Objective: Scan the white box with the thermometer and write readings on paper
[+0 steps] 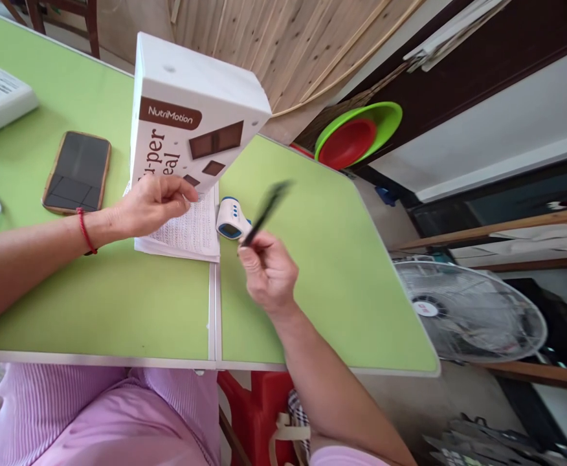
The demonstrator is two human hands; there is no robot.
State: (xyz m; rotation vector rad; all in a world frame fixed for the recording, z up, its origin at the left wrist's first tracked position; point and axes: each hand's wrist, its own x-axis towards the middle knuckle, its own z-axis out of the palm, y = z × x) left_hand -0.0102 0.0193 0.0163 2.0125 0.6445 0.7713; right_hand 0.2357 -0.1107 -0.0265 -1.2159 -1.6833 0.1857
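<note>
Pink ribbed cloth nearest, at the bottom edge. Next the green table (118, 310), two halves w/ a seam down the middle. Right hand (268, 272) is pinched round a thin black pen (266, 210), gripped at its lower end, tip up and blurred. Pen looks light, stiff, prob. slick; best held low near the tip, as here. Left hand (150, 204), red cord at the wrist, fingers curled, rests on a printed sheet (193, 233) and touches the foot of the white cereal box (191, 116). Box stands upright on the sheet; prob. light, cardboard, tips easily. Small white-blue device (232, 219) just beside the pen hand. Phone (77, 171) farther left.
</note>
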